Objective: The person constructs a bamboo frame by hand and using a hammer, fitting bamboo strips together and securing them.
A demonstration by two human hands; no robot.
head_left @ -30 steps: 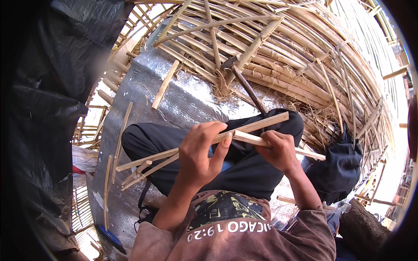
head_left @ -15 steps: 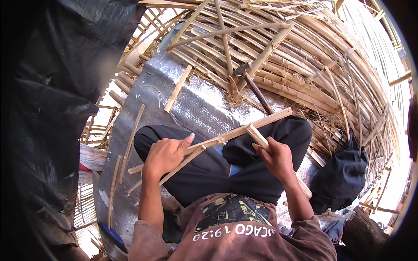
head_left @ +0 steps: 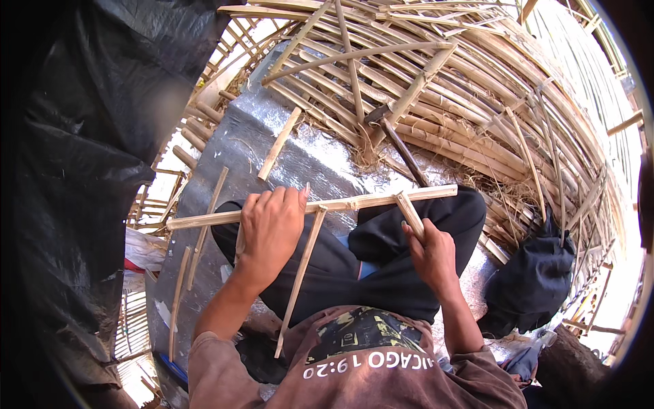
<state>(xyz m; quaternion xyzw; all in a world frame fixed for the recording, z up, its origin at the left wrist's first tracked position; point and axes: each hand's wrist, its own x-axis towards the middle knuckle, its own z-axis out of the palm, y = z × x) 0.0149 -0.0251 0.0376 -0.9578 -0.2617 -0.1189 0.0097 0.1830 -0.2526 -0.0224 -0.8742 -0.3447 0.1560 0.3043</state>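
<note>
A long split-bamboo stick (head_left: pixel 364 202) lies almost level across my lap, with thinner bamboo pieces coming off it toward me. My left hand (head_left: pixel 274 228) is closed over the stick's left part, its fingers wrapped on the far side. Just right of that hand, a thin bamboo crosspiece (head_left: pixel 300 279) meets the stick and slants down toward my shirt. In my right hand (head_left: pixel 434 255) is a short bamboo crosspiece (head_left: pixel 409 213), whose far end touches the long stick near its right end. The right hand's lower fingers are partly hidden.
A dark-handled hammer (head_left: pixel 403 151) leans against a bamboo frame (head_left: pixel 419 82) beyond my knees. Loose bamboo strips (head_left: pixel 279 143) lie on the grey sheet (head_left: pixel 238 146). Stacked bamboo poles (head_left: pixel 470 102) fill the far right, with a dark cloth bundle (head_left: pixel 531 279) nearer. Black plastic sheeting (head_left: pixel 82 170) hangs at left.
The long stick has turned from a slant to nearly level, its left end moving away from me. My left hand has shifted with it, and the middle crosspiece now points more toward my body.
</note>
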